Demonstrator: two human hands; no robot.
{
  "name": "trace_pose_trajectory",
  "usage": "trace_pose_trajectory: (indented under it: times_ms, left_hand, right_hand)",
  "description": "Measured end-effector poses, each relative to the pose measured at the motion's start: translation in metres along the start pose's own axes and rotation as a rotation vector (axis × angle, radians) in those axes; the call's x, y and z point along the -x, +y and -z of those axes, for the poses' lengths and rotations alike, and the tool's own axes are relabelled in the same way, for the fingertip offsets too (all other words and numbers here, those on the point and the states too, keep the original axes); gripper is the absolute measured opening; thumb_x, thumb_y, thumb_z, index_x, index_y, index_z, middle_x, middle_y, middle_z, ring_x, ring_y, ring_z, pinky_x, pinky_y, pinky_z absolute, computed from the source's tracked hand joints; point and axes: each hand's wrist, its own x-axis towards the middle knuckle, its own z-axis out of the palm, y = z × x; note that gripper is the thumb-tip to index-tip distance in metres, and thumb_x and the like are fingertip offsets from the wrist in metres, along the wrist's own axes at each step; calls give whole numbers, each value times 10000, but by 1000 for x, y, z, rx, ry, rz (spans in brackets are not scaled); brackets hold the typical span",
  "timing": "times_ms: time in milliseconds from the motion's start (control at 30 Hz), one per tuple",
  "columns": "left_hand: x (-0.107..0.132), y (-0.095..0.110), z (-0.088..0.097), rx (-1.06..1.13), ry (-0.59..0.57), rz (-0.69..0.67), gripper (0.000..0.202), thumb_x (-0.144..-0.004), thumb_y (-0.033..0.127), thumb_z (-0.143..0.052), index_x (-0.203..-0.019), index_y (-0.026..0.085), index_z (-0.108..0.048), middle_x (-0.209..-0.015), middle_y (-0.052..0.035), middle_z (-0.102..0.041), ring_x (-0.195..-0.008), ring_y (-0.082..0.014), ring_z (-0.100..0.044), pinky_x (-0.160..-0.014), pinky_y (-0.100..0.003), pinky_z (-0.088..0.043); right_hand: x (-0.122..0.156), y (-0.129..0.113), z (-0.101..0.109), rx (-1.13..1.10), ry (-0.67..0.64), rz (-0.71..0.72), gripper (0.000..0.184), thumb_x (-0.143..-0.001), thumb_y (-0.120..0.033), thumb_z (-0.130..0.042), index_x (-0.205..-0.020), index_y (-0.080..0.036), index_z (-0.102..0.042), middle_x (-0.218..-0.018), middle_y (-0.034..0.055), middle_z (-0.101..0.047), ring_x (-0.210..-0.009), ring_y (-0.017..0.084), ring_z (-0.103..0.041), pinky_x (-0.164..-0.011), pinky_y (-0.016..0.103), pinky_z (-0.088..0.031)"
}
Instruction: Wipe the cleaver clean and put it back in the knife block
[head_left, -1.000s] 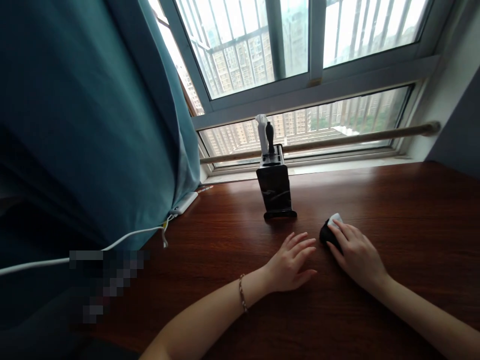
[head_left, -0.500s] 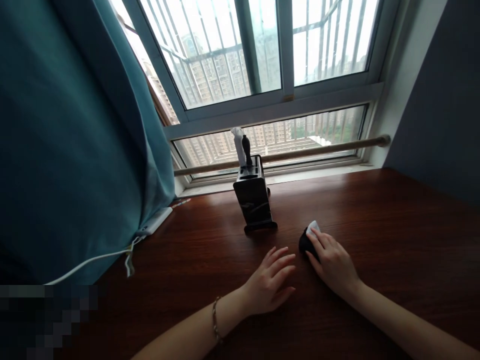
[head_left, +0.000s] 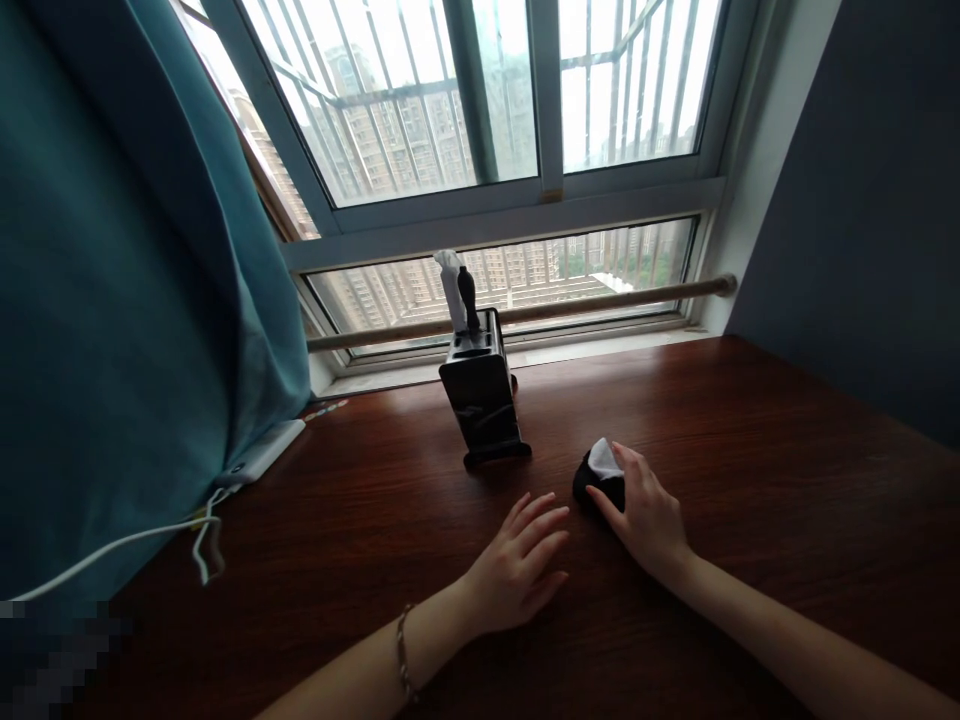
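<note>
A small rounded bundle, black with a white part on top (head_left: 604,458), lies on the brown wooden table (head_left: 420,560); it looks like soft cloth, perhaps rolled socks. My right hand (head_left: 649,515) grips its right side, with the thumb at the front and the fingers behind the white part, hiding that side. To the left, my left hand (head_left: 517,570) hovers over or rests on the tabletop with its fingers spread and nothing in them. A thin bracelet (head_left: 403,655) circles the left wrist.
Behind the hands stands a black knife-block-like holder (head_left: 484,405), with a black handle (head_left: 467,298) and something white (head_left: 450,288) sticking up. A white power strip (head_left: 266,452) with a cable lies by the blue curtain (head_left: 247,330). A rail (head_left: 600,303) crosses the window.
The camera view has shifted, sliding the scene left. My right fingers have opened a little around the bundle, and more of its white part shows. My left hand keeps its pose.
</note>
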Motion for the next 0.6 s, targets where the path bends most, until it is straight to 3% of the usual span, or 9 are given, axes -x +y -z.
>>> trace_pose_trajectory:
  times_ms: [133,300,433,600]
  left_hand:
    - [-1,0,1,3,15,-1,363,-842,211,-497,-1189,120,-446,-1311,-162,-449,-1320,-289,-240,-1056,-537,-245]
    - [-1,0,1,-6,-11,2,359,-845,222,-491,-1187,120,-450,-1318,-159,-443,-1320,-292,-240,-1057,-538,-244]
    - [-1,-1,1,-9,-18,-1,366,-839,207,-495,-1191,120,-449,-1326,-160,-435,-1321,-295,-235,-1058,-542,-237]
    - [-1,-2,1,16,-2,-3,383,-829,199,-504,-1199,124,-440,-1318,-166,-442,-1317,-296,-246,-1052,-542,-249]
  right_hand:
    - [-5,9,-3,-104,-63,-87,444,-796,-356,-495,-1203,-191,-435,-1129,107,-554,-1018,252,-540,-799,387,-481]
    - [-14,17,0,-349,-172,-207,238,-799,-363,-476,-888,-187,-610,-885,74,-637,-849,225,-581,-786,358,-438]
    - [-19,18,4,-620,-102,-407,340,-790,-473,-471,-831,-170,-621,-783,64,-648,-743,207,-582,-675,304,-433]
    - [-18,24,-6,-945,-12,-627,376,-744,-521,-521,-848,-164,-575,-734,39,-631,-640,167,-557,-585,267,-433]
